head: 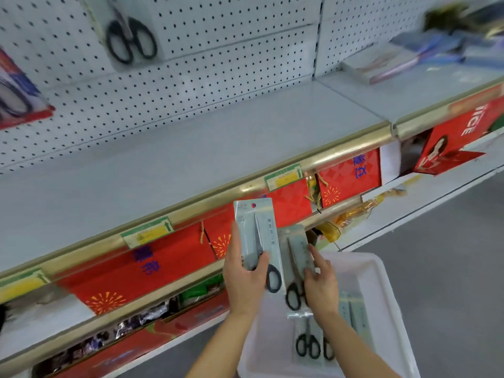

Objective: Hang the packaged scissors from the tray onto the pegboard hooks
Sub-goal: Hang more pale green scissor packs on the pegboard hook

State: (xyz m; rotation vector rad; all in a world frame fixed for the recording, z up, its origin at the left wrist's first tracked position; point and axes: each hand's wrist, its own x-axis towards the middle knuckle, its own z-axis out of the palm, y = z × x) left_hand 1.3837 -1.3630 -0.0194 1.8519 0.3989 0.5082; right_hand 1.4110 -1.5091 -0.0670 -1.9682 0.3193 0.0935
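My left hand [244, 279] grips a grey-carded pack of black-handled scissors [256, 233], held upright in front of the shelf edge. Beside it, my right hand [320, 285] holds a second scissors pack [296, 257] just above the white plastic tray [381, 274]. More scissors packs [309, 342] lie in the tray below my right forearm. High on the white pegboard [191, 85], one scissors pack [131, 34] hangs at the upper left; its hook is not visible.
A grey shelf [191, 148] with a gold front rail runs below the pegboard. Red gift bags [152, 263] fill the shelf beneath. A red and blue pack [19, 96] hangs at the far left. Blurred goods [409, 61] lie at the upper right.
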